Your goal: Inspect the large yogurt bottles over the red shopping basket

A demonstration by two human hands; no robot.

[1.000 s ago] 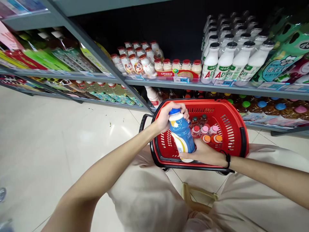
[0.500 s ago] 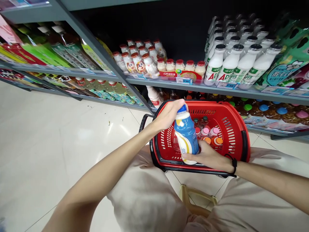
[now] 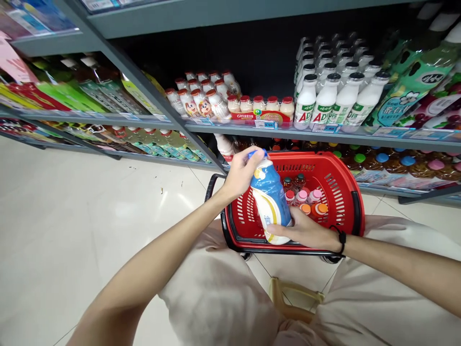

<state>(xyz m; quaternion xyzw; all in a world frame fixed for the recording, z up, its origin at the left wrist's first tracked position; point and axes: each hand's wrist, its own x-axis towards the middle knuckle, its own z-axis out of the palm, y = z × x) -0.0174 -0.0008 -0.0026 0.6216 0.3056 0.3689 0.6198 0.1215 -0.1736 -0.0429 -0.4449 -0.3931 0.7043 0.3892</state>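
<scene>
One blue-and-white plastic bottle (image 3: 269, 199), apparently being steadied over a red plastic basket (image 3: 324, 161): left hand (image 3: 239, 174) clamped round its top, right hand (image 3: 301, 231) round its base, next move seemingly calling for both.

Left hand (image 3: 240, 174) and right hand (image 3: 310, 231) bare, slim-fingered. Left forearm (image 3: 176, 235) and right forearm (image 3: 389, 257) slender, smooth, uncovered. On right wrist, thin black cord bracelet (image 3: 342, 238), looped, chunky dark knot or clasp, too small to tell which. Loose pale-beige matte cloth trousers (image 3: 219, 293), plain, wide-cut, soft creases over both thighs. Bunched, faintly pinkish fabric (image 3: 290, 331) at lap, blurred.
</scene>
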